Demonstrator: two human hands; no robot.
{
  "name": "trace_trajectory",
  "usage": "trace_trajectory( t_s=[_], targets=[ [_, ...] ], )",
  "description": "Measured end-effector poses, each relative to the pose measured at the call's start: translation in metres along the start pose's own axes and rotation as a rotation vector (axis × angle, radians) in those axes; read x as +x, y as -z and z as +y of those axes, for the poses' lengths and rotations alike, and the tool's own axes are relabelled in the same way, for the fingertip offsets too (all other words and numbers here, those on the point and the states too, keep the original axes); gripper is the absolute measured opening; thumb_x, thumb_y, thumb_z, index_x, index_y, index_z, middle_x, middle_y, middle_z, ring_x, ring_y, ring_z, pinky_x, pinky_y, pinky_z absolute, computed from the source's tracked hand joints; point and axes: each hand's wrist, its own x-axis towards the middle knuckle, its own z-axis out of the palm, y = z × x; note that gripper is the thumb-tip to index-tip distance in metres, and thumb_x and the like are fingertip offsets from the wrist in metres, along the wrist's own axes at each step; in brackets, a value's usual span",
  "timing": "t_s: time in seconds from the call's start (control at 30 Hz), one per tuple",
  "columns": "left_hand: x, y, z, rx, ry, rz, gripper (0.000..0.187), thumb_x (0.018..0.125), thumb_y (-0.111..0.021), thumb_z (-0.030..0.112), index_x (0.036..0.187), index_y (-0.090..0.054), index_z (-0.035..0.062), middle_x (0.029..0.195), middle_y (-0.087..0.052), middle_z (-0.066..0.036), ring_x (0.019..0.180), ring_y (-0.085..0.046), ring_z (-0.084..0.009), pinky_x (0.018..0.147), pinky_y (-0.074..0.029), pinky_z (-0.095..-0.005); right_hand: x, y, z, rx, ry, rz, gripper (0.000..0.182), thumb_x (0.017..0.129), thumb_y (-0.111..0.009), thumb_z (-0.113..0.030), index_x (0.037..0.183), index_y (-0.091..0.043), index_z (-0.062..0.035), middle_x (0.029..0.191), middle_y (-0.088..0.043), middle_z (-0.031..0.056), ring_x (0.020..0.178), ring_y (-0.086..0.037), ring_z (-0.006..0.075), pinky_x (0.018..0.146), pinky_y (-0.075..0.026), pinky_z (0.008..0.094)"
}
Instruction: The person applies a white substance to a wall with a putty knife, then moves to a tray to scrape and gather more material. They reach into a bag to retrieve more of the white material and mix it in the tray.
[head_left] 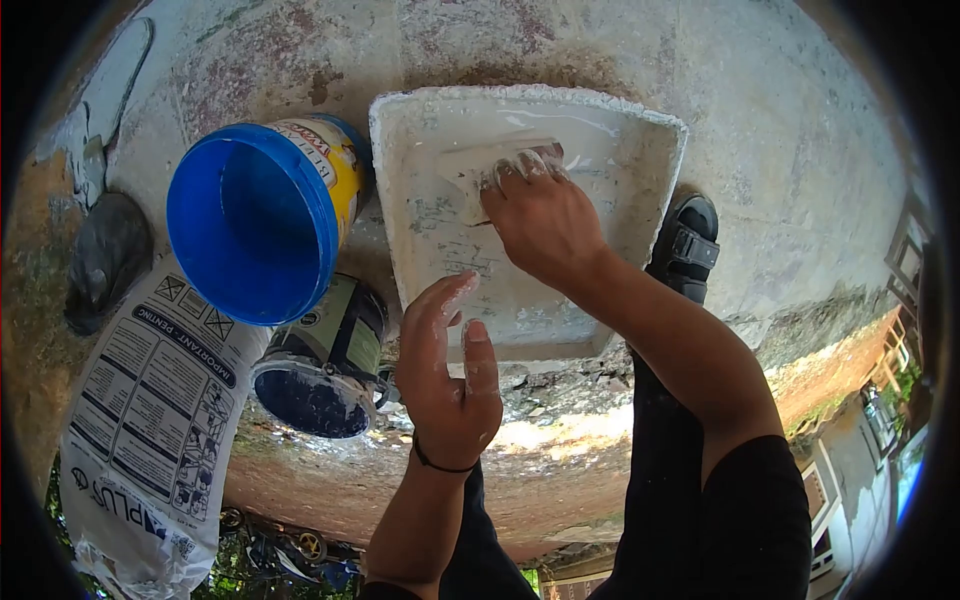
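A shallow, off-white tray (395, 225) lies on the ground, its rim and inside crusted with white material. My right hand (540, 215) reaches into it, fingers curled round a flat tool (470, 170) coated in white paste, which rests against the tray's bottom. Most of the tool is hidden by the hand and the paste. Near the tray's front edge my left hand (450, 370) hovers with its fingers and thumb apart and nothing between them. White paste smears its fingertips.
Left of the tray lies a blue-lined yellow bucket (250, 225), open towards me. Below it is a dark bucket (320, 395) beside a white printed bag (160, 410). A dark bundle (108, 260) lies far left. A sandalled foot (690, 245) stands right of the tray.
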Motion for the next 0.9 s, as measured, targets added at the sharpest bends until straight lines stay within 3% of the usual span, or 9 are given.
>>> trace_trajectory(
  t_s=[0.07,0.3,0.5,0.6,0.73,0.9],
  targets=[
    [-0.001,-0.002,-0.002,-0.007,0.009,-0.004,0.028,0.091,-0.044,0.013,0.112,-0.050,-0.0046,0.113,-0.053,-0.017,0.103,-0.054,-0.0235,0.084,-0.044,-0.0325,0.002,0.001,0.000,-0.011,0.012,0.062,0.009,0.071,-0.055,-0.010,0.073,-0.061,-0.0031,0.075,-0.059,0.0098,0.075,-0.061,0.0234,0.063,-0.051,0.0341],
    [0.002,-0.009,0.004,-0.021,0.012,-0.037,0.029,0.091,-0.044,0.013,0.113,-0.050,-0.0044,0.113,-0.053,-0.018,0.103,-0.054,-0.0240,0.085,-0.044,-0.0330,0.019,-0.019,-0.010,0.033,-0.023,-0.064,0.009,0.071,-0.055,-0.009,0.075,-0.060,-0.0039,0.074,-0.058,0.0085,0.072,-0.062,0.0240,0.063,-0.052,0.0360],
    [0.004,-0.003,0.004,-0.007,-0.002,-0.043,0.028,0.090,-0.044,0.012,0.113,-0.049,-0.0045,0.113,-0.053,-0.018,0.103,-0.054,-0.0242,0.086,-0.044,-0.0332,0.010,0.008,0.004,-0.026,0.003,-0.091,0.008,0.071,-0.056,-0.010,0.075,-0.060,-0.0041,0.075,-0.059,0.0075,0.075,-0.062,0.0230,0.065,-0.052,0.0351],
    [0.003,-0.006,0.002,-0.006,-0.003,-0.029,0.028,0.090,-0.044,0.011,0.113,-0.049,-0.0044,0.113,-0.053,-0.018,0.103,-0.054,-0.0239,0.086,-0.044,-0.0333,0.015,0.014,0.004,-0.022,0.009,0.051,0.008,0.071,-0.055,-0.009,0.075,-0.061,-0.0042,0.076,-0.060,0.0076,0.075,-0.062,0.0230,0.066,-0.052,0.0346],
    [0.004,-0.013,0.000,-0.043,0.020,-0.011,0.028,0.090,-0.043,0.009,0.113,-0.050,-0.0046,0.114,-0.052,-0.017,0.103,-0.053,-0.0236,0.086,-0.043,-0.0335,0.024,-0.007,-0.003,-0.003,0.064,-0.011,0.010,0.072,-0.056,-0.011,0.068,-0.063,-0.0049,0.076,-0.062,0.0081,0.079,-0.061,0.0224,0.063,-0.051,0.0319],
    [0.009,-0.009,0.002,0.017,-0.101,-0.048,0.027,0.090,-0.043,0.009,0.113,-0.050,-0.0047,0.114,-0.052,-0.017,0.102,-0.053,-0.0236,0.087,-0.043,-0.0338,0.008,0.000,0.004,-0.013,0.044,-0.233,0.008,0.072,-0.055,-0.010,0.076,-0.061,-0.0054,0.077,-0.059,0.0059,0.074,-0.061,0.0210,0.065,-0.051,0.0337]
  ],
)
